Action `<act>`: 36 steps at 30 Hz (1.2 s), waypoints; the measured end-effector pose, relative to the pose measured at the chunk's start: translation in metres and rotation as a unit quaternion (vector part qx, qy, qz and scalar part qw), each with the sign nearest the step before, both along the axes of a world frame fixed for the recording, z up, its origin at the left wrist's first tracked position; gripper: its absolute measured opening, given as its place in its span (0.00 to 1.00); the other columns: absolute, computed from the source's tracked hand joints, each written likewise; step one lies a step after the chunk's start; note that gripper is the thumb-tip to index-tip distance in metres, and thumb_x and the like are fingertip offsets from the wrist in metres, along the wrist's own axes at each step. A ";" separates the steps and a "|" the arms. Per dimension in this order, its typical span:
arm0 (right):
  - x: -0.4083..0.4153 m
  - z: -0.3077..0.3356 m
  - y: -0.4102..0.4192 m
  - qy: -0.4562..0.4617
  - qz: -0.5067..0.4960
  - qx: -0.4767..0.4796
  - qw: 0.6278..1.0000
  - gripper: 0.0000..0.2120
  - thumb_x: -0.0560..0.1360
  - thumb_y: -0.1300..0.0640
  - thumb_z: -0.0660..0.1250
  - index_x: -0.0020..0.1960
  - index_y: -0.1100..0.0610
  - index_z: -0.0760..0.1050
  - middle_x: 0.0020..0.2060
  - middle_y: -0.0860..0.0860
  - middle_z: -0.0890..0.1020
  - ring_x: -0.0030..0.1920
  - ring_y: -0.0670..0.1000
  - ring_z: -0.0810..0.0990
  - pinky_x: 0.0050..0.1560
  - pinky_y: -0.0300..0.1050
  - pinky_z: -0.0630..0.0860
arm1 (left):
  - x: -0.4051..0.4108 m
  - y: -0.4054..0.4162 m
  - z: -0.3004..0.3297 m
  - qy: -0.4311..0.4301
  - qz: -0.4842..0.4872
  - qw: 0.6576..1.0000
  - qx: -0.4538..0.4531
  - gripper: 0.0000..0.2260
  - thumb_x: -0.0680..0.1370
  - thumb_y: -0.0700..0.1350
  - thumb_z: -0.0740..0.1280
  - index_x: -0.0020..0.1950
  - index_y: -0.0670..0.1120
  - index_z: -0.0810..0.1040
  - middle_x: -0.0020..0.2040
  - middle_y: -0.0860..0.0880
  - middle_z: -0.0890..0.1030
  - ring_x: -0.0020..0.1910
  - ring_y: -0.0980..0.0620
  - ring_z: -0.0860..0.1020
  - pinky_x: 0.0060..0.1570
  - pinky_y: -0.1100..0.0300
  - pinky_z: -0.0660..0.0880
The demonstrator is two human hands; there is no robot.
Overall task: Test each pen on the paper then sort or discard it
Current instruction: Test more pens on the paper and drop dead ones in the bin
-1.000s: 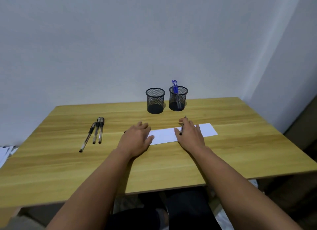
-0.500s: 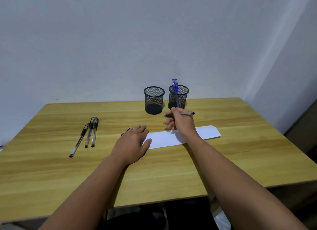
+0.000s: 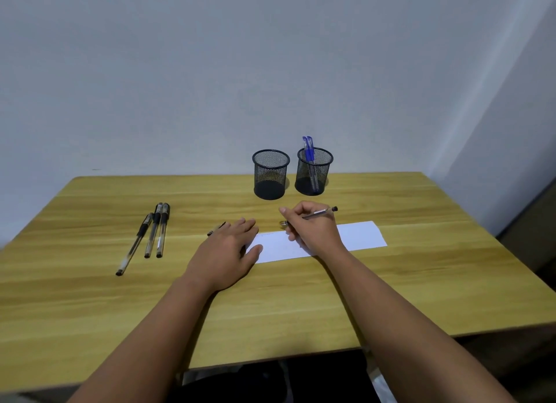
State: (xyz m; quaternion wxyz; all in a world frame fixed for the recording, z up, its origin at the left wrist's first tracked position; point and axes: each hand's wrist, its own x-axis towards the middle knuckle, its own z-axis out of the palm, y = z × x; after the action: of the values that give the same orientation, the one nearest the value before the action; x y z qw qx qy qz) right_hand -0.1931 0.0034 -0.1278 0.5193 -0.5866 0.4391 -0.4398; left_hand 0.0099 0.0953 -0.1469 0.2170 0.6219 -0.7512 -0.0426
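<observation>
A white strip of paper lies on the wooden table. My left hand rests flat on the paper's left end, fingers straight. My right hand grips a clear pen with a black end, tip pointing left and down near the paper's far edge. Three black pens lie side by side at the left. A small dark pen piece pokes out beyond my left fingers. Two black mesh cups stand at the back: the left cup looks empty, the right cup holds blue pens.
A plain wall stands right behind the table. The table's right edge meets a corner with dark furniture beside it. Dark clothing shows under the near table edge.
My right hand lifted the pen off the paper, turned it to lie sideways, then lowered it with the tip toward the paper's far edge. My left hand stayed on the paper.
</observation>
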 end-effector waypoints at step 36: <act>0.000 -0.005 0.000 0.116 -0.001 -0.032 0.993 0.16 0.81 0.57 0.73 0.39 0.66 0.78 0.28 0.56 0.83 0.27 0.49 0.80 0.33 0.45 0.79 | 0.001 -0.001 -0.005 0.020 0.005 1.000 0.007 0.22 0.84 0.53 0.58 0.77 0.50 0.69 0.80 0.55 0.63 0.80 0.57 0.56 0.78 0.59 0.49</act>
State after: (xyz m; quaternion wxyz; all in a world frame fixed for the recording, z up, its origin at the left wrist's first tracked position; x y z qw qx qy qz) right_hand -0.1930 0.0034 -0.1324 0.4453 -0.6495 0.4829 -0.3829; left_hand 0.0105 0.0942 -0.1524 0.2279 0.6261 -0.7434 -0.0589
